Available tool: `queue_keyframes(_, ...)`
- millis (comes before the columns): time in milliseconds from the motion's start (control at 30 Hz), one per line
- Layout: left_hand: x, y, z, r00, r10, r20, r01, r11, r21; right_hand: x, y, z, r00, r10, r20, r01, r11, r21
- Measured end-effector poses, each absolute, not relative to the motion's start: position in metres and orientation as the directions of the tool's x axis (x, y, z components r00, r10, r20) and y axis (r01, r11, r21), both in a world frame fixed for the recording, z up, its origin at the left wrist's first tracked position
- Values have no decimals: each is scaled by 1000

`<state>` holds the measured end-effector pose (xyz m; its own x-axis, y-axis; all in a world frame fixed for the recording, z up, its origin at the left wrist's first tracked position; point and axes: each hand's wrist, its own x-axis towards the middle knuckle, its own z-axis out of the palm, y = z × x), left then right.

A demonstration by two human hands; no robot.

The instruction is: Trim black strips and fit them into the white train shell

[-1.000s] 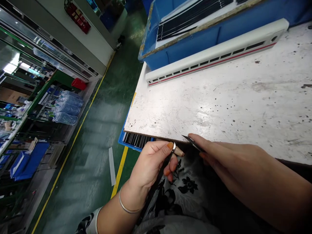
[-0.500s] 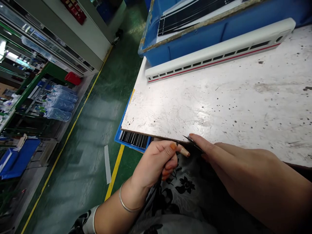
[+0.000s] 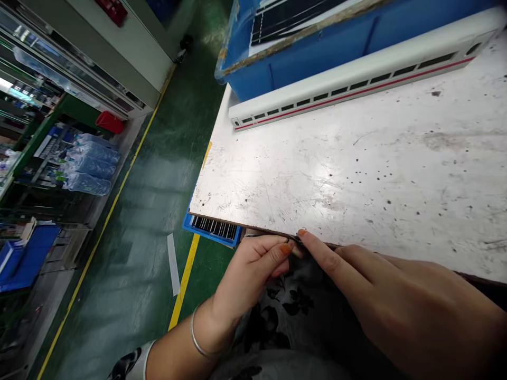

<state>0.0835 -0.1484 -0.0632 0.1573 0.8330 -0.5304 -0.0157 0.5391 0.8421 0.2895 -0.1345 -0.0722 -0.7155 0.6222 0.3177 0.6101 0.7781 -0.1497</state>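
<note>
My left hand is closed in a pinch at the table's front edge, thumb against forefinger. Between them is a tiny dark piece, too small to name. My right hand comes in from the right with its forefinger stretched along dark, pointed tweezers, mostly hidden beneath the fingers. The tweezers' tip meets the left fingertips; whether it grips the dark piece I cannot tell. Farther back on the table lies a long white model train car with dark windows and a red stripe.
The scratched white table ends just before my hands. Behind the train car stands a blue bin holding dark strips. Below the table's left corner, a blue tray holds black-and-white strips. A green floor with yellow lines lies left.
My right hand has brought the tweezers left and down to the left fingertips, closing the gap. My left hand keeps its pinch. The whole view has shifted slightly.
</note>
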Motion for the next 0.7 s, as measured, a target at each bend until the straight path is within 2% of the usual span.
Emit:
queue_keyframes(100, 86, -151, -65, 134, 828, -545, -49, 554, 831, 288, -133, -73, -711, 608, 354, 586, 790, -179)
queue_keyframes(267, 89, -153, -67, 91, 827, -554, -38, 559, 828, 287, -130, -75, -694, 587, 417, 581, 799, -157)
queue_keyframes(400, 91, -154, -67, 59, 839, -541, -16, 543, 840, 287, -129, -74, -693, 588, 417, 584, 797, -153)
queue_keyframes(567, 96, -154, -67, 39, 827, -561, -101, 562, 821, 289, -129, -68, -718, 604, 346, 622, 780, -70)
queue_keyframes(700, 97, -154, -67, 28, 819, -573, -109, 572, 813, 287, -129, -66, -708, 608, 358, 629, 774, -70)
